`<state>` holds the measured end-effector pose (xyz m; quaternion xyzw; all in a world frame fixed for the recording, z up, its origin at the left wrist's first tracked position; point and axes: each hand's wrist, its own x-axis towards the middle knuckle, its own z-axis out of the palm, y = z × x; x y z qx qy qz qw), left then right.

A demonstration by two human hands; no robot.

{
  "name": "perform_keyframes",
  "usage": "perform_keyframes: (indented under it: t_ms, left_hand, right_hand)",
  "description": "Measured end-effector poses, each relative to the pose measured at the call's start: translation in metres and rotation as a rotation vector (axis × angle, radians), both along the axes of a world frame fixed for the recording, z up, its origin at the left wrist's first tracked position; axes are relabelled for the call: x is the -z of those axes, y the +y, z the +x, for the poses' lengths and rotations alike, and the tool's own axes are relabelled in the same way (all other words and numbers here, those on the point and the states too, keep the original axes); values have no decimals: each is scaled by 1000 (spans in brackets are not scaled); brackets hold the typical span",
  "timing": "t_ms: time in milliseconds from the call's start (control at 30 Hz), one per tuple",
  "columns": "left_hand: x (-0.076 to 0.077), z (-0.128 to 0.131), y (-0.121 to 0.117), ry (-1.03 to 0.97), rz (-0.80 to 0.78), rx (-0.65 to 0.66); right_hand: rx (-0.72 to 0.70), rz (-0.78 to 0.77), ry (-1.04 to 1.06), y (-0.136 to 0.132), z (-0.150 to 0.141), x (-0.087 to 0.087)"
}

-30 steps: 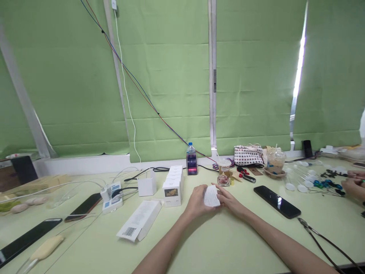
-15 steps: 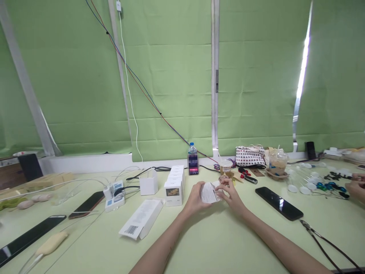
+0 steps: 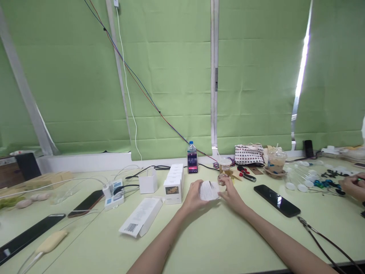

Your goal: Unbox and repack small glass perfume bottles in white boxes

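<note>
Above the table, near the middle, a small white box [image 3: 208, 191] with fine grey print is held between my hands. My left hand [image 3: 194, 198] is closed around its left side. At the right end, my right hand [image 3: 231, 196] has its thumb and fingers bent and closed on the box's edge. A row of similar white boxes [image 3: 173, 190], the front one with a picture on it, stands to the left of my left hand. Nearer me lies a flattened white carton [image 3: 142, 217] with a barcode. An open white box [image 3: 148, 182] stands behind it.
A phone [image 3: 276, 200] and pliers [image 3: 305, 222] lie to the right. A bottle [image 3: 191, 149] with a lit phone [image 3: 192, 163] before it, and a drink cup [image 3: 224, 166], stand behind. Left are a power strip [image 3: 115, 196] and cables. Another person's hand [image 3: 353, 187] works at far right.
My right hand's raised, spread fingers have come down and closed at the box's right end. The printed face has turned slightly. The other person's hand has moved further into view.
</note>
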<state>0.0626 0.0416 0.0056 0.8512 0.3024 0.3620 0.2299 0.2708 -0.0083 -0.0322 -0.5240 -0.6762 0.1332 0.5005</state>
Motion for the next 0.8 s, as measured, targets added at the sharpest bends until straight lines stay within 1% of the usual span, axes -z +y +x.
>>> perform_keyframes:
  t_ms: [67,200,367,533,600,700,800]
  left_hand:
    - [0,0,0,13,20,11]
    - [2,1,-1,85,83,46]
    - [0,1,-4,184,126,68]
    - [-1,0,-7,266,121,62]
    - [0,1,-6,319,101,19]
    - [3,1,-3,425,59,-60]
    - [4,0,-1,490,44,-53]
  right_hand:
    - [-30,12,-53,-2,-1,-1]
    - [-124,-24,-121,-4,-4,-2]
    - [-161,-84,-144,-3,-7,-3]
    - [-176,-125,-178,-2,-8,-5]
    - [-193,-140,-198,-1,-2,-7]
    - [-199,-191,-223,-2,16,-8]
    - [-209,-259,-240,-7,36,-8]
